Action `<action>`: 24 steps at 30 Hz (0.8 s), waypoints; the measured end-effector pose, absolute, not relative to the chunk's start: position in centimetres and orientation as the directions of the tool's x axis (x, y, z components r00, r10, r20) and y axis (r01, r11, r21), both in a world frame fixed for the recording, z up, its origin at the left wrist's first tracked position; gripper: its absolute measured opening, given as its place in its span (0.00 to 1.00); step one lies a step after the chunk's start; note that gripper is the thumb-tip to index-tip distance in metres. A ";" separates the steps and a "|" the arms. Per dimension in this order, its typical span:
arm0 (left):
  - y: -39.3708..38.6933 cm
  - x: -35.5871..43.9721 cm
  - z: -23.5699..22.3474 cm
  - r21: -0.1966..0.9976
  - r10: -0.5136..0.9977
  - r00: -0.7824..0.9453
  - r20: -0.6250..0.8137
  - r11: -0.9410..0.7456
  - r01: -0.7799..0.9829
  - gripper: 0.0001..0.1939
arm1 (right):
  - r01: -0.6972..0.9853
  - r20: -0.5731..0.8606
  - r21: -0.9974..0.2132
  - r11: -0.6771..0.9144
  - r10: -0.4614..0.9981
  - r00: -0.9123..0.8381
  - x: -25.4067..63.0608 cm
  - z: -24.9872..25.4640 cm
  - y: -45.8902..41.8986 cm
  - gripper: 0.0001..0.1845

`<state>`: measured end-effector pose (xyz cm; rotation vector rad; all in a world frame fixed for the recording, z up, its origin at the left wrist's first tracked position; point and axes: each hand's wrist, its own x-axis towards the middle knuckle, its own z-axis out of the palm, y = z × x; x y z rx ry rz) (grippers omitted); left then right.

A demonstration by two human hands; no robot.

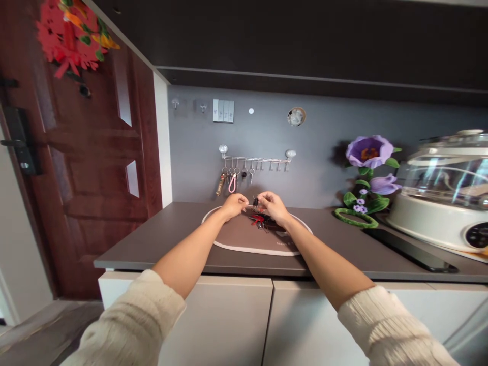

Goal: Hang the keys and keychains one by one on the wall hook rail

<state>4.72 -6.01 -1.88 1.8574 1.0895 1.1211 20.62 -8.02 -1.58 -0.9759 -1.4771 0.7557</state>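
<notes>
My right hand point(273, 207) pinches a small dark key point(255, 202) that hangs just above the oval brown mat point(247, 243). Close by on the left, the fingers of my left hand point(234, 206) are pressed together. Something thin seems to stick out of them toward the key, too small to name. Below both hands a heap of keys with a red piece point(259, 219) lies on the mat, partly hidden by my right hand. Behind them, a hook rail point(257, 159) on the grey wall carries several keys and key rings, one with a pink strap point(232, 183).
A black phone point(409, 250) lies on the counter at right, before a white steamer point(430, 213) with a clear top. Purple artificial flowers point(369, 152) stand beside it. A dark shelf point(305, 46) overhangs the counter. To the left is a reddish-brown door point(87, 203).
</notes>
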 end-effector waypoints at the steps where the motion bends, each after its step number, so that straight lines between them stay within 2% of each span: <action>1: -6.1 4.7 -1.9 0.840 0.897 0.276 0.346 -0.427 0.334 0.03 | 0.165 0.463 -0.875 0.456 0.886 0.010 20.6 -1.4 -7.8 0.14; 4: -6.3 4.8 -1.9 0.732 0.871 0.305 0.386 -0.490 0.473 0.04 | 0.179 0.498 -0.858 0.481 0.865 0.064 20.6 -0.4 -6.8 0.12; 7: -6.6 4.7 -1.8 0.568 0.839 0.352 0.416 -0.542 0.620 0.05 | 0.169 0.496 -0.865 0.473 0.858 0.136 20.7 1.3 -5.8 0.09; 11: -6.9 4.7 -1.7 0.383 0.805 0.406 0.433 -0.572 0.725 0.07 | 0.164 0.491 -0.870 0.465 0.846 0.207 20.7 3.9 -4.4 0.05; 16: -7.0 4.7 -1.5 0.351 0.808 0.410 0.422 -0.563 0.748 0.08 | 0.154 0.467 -0.885 0.440 0.834 0.295 20.4 5.8 -2.8 0.02; 24: -6.8 4.7 -1.7 0.332 0.804 0.420 0.421 -0.567 0.754 0.09 | 0.175 0.435 -0.901 0.398 0.832 0.346 19.4 7.0 -1.0 0.07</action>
